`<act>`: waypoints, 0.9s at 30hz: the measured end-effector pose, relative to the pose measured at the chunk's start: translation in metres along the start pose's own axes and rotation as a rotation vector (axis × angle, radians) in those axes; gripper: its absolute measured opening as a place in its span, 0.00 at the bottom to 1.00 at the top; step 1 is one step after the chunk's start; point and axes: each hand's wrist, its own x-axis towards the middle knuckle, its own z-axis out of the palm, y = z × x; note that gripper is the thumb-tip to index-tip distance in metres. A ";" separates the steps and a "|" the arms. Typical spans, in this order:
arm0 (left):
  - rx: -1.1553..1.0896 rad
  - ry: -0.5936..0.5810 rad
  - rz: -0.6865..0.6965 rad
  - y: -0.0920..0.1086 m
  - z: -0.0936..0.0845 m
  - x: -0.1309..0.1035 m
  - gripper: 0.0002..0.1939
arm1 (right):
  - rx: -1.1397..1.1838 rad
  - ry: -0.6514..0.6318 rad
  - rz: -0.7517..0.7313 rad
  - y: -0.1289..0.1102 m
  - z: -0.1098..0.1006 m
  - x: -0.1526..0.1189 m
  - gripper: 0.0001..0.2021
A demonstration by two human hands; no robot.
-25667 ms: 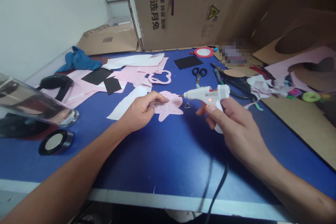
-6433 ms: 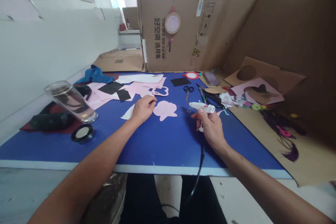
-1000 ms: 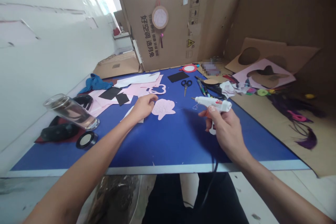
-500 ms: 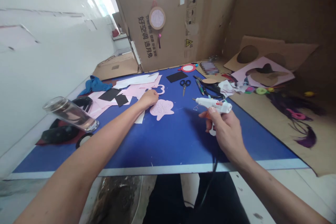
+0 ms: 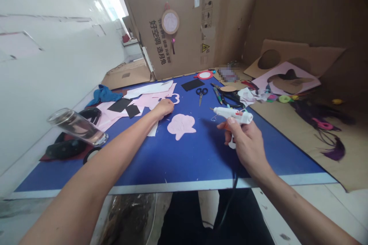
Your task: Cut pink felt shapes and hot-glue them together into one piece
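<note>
Pink paper cutout (image 5: 180, 125) lying loose, I'm apparently preparing to glue, right hand (image 5: 248, 136) wrapping the glue gun (image 5: 231, 113), left hand (image 5: 165, 108) curled, hold unclear, next move needing steady aim.

Both arms (image 5: 109, 164) reach forward, left hand (image 5: 164, 108) curled at eleven o'clock, right hand (image 5: 246, 139) wrapped in a grip at one.

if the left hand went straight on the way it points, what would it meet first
Most likely the pink paper outline just ahead of the left hand; depth is unclear, so they may be touching.
</note>
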 end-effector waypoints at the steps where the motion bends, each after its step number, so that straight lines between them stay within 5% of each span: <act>1: -0.011 -0.013 -0.001 0.001 -0.001 -0.001 0.07 | 0.000 0.001 -0.004 0.000 0.000 0.000 0.22; 10: -0.058 -0.082 0.126 0.016 0.003 -0.028 0.12 | 0.011 0.013 -0.009 -0.001 0.000 0.000 0.22; 16: -0.020 0.211 0.131 0.020 -0.035 -0.028 0.04 | 0.044 0.024 -0.022 -0.003 0.000 0.000 0.22; 19: 0.066 0.410 0.101 0.010 -0.063 -0.031 0.16 | 0.049 0.025 -0.018 -0.004 0.000 0.000 0.22; 22: 0.168 0.462 0.071 -0.008 -0.080 -0.040 0.04 | 0.053 0.022 -0.016 -0.004 0.000 0.000 0.21; 24: 0.243 0.448 0.082 -0.020 -0.084 -0.048 0.21 | 0.053 0.018 -0.015 -0.003 0.000 0.000 0.21; 27: 0.403 0.361 0.319 -0.030 -0.079 -0.064 0.28 | 0.047 0.015 -0.010 -0.004 0.000 0.000 0.20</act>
